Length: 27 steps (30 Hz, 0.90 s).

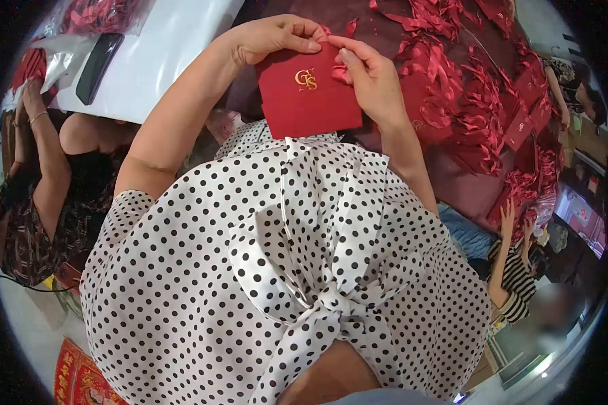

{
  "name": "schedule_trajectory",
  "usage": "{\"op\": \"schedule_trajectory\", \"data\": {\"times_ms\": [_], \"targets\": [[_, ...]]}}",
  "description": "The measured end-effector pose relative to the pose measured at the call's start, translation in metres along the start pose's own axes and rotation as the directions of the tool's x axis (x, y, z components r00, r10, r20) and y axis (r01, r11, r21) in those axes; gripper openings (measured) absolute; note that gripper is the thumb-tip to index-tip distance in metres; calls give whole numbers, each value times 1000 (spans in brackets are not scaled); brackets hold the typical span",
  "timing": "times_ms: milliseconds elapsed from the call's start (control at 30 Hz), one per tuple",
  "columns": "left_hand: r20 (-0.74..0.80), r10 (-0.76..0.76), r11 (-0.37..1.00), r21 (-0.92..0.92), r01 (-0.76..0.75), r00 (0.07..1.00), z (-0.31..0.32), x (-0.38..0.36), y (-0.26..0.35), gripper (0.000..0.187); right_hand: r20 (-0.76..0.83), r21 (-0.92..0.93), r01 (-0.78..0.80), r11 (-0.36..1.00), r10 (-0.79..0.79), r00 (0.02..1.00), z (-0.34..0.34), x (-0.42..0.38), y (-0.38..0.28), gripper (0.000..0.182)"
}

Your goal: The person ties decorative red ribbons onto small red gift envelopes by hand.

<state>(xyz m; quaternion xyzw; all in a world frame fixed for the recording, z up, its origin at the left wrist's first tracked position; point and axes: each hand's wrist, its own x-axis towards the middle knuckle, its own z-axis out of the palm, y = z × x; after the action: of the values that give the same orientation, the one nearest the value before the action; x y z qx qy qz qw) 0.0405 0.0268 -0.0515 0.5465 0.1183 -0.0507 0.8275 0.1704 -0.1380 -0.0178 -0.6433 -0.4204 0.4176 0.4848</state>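
Pouch held up by its top edge.
From my remote post, I note the left hand pinching that edge and the right hand closed on ribbon at its corner; uneven tugging, I judge, could crease the pouch or free the ribbon. Pouch: flat, deep red (gold monogram uppermost), before the blouse, beside the maroon surface.
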Motion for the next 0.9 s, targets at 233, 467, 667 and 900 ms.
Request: {"op": "schedule_trajectory", "data": {"times_ms": [233, 467, 667, 900], "targets": [[41, -3, 999, -33, 5, 999, 3, -9, 2, 20, 11, 182, 62, 981, -65, 998, -1, -3, 6, 21], [-37, 21, 992, 123, -16, 999, 3, -8, 1, 16, -176, -451, 259, 854, -370, 912, -16, -4, -11, 10], [-134, 28, 983, 183, -3, 991, 9, -5, 5, 17, -207, -405, 158, 900, -259, 943, 0, -2, -8, 15], [-140, 49, 965, 264, -10, 989, 10, -2, 1, 14, -70, -628, 344, 698, -491, 868, 1, 3, -4, 16]]}}
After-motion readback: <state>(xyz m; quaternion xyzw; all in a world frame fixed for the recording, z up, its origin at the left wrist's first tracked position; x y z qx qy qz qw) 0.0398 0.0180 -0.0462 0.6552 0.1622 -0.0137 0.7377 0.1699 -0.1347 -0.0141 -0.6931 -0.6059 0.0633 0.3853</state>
